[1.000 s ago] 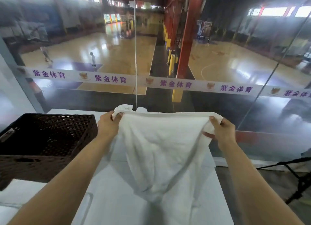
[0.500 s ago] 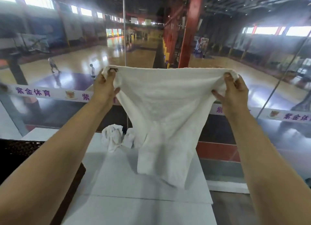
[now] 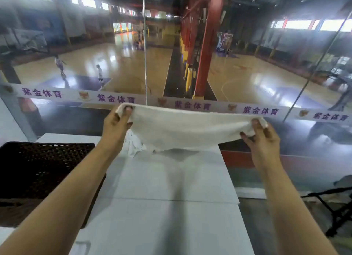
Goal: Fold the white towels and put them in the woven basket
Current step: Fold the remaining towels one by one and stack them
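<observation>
Both arms reach forward over a white table (image 3: 171,207), and between them a white towel (image 3: 186,128) is stretched out flat in the air, above the table's far end and not touching it. The left hand (image 3: 116,128) pinches the towel's left corner, its grip clamped on the cloth with fingertips curled over the edge; the right hand (image 3: 262,140) pinches the right corner the same way, thumb underneath. The towel sags a little in the middle and casts a shadow on the table below. Behind it, partly hidden, a second crumpled white towel (image 3: 133,146) lies on the table near the left wrist. The dark woven basket (image 3: 43,169) stands at the table's left side (its inside is too dark to make out). A glass wall (image 3: 247,83) rises beyond the table.
</observation>
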Action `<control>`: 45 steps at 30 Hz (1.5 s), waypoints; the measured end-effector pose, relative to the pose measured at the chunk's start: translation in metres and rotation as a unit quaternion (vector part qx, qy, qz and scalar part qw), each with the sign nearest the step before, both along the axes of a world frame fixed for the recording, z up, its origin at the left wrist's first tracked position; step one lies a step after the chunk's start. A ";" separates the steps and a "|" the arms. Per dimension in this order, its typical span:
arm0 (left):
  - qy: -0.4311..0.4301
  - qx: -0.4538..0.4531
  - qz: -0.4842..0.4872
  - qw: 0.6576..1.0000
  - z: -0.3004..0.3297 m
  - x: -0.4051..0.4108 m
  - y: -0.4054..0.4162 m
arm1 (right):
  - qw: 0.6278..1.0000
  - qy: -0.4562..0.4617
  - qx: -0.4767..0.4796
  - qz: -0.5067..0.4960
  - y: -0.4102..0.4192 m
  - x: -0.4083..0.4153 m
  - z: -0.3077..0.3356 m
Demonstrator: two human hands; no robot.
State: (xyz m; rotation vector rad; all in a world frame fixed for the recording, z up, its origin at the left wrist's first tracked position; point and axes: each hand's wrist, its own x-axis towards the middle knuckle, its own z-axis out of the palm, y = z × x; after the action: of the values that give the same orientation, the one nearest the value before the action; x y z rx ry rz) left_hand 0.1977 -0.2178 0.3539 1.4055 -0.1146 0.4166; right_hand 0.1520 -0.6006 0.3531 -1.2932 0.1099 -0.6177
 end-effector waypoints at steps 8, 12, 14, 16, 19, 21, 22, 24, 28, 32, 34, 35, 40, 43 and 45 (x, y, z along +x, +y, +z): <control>0.140 0.168 0.016 0.976 -0.156 -0.132 0.042 | 0.977 0.207 -0.020 -0.051 0.031 -0.119 -0.164; 0.161 0.213 -0.023 0.963 -0.201 -0.199 0.062 | 0.963 0.267 -0.024 -0.044 0.039 -0.174 -0.216; 0.179 0.247 -0.036 0.952 -0.218 -0.227 0.071 | 0.952 0.303 -0.037 -0.040 0.040 -0.201 -0.236; 0.213 0.256 -0.042 0.942 -0.235 -0.251 0.080 | 0.940 0.338 -0.037 -0.040 0.043 -0.227 -0.247; 0.266 0.244 -0.041 0.932 -0.260 -0.283 0.088 | 0.924 0.378 -0.040 -0.032 0.049 -0.261 -0.258; 0.307 0.217 -0.043 0.926 -0.269 -0.299 0.088 | 0.919 0.390 -0.045 -0.034 0.050 -0.278 -0.266; 0.323 0.207 -0.039 0.923 -0.272 -0.305 0.086 | 0.916 0.396 -0.045 -0.038 0.050 -0.284 -0.270; 0.342 0.194 -0.026 0.919 -0.274 -0.311 0.083 | 0.913 0.403 -0.045 -0.035 0.050 -0.291 -0.273; 0.369 0.180 0.015 0.912 -0.274 -0.297 0.077 | 0.905 0.421 -0.044 -0.037 0.046 -0.280 -0.278; 0.384 0.158 0.038 0.909 -0.269 -0.265 0.064 | 0.898 0.435 -0.028 -0.056 0.039 -0.244 -0.282; 0.385 0.169 0.055 0.906 -0.270 -0.244 0.059 | 0.898 0.436 -0.020 -0.055 0.034 -0.222 -0.284; 0.386 0.176 0.063 0.904 -0.270 -0.233 0.057 | 0.902 0.429 -0.022 -0.050 0.030 -0.211 -0.286; 0.401 0.197 0.082 0.891 -0.277 -0.180 0.046 | 0.903 0.428 -0.031 -0.027 0.022 -0.156 -0.290; 0.410 0.191 0.086 0.888 -0.286 -0.150 0.040 | 0.901 0.432 -0.042 -0.019 0.018 -0.124 -0.299; 0.412 0.192 0.093 0.886 -0.296 -0.130 0.036 | 0.900 0.435 -0.038 -0.014 0.015 -0.102 -0.309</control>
State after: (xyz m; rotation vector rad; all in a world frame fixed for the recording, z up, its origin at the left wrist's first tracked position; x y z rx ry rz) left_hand 0.0673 -0.1817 0.0581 1.8873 0.6721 -0.0878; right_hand 0.0499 -0.5858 0.0436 -1.5669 0.8481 -0.0215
